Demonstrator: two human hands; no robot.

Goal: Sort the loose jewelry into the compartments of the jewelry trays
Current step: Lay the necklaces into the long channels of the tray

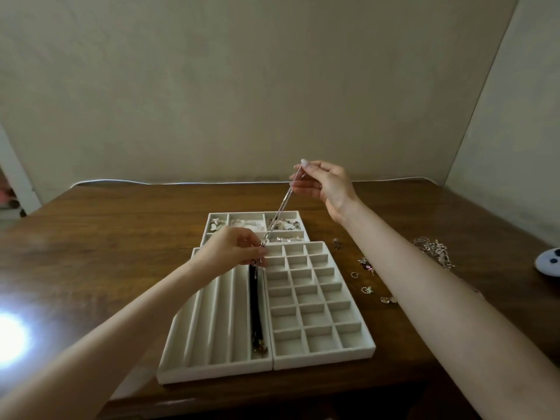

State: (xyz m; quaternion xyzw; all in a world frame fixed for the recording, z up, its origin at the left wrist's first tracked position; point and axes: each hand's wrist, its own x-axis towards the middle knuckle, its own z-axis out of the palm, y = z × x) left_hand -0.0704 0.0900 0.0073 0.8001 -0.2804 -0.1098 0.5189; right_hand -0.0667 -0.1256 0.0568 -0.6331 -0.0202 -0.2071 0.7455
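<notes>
My forearms come in from 7 and 5 o'clock over the tabletop (121,237). Nearest under them sits the slotted tray (212,372), with a black strap (254,310) lying along its rightmost slot. Touching it at 3 o'clock is the grid tray (321,359). At 12 o'clock of both stands the far tray (254,213), holding a star charm and beaded bracelets. My left grip (233,253) hovers over the slotted tray's far end, fingertips pinched on the lower end of a silver chain (280,212). My right grip (324,184), raised toward 1 o'clock, pinches the upper end, so the chain slants taut above the far tray. Loose jewelry (433,251) lies at 3 o'clock of the trays.
</notes>
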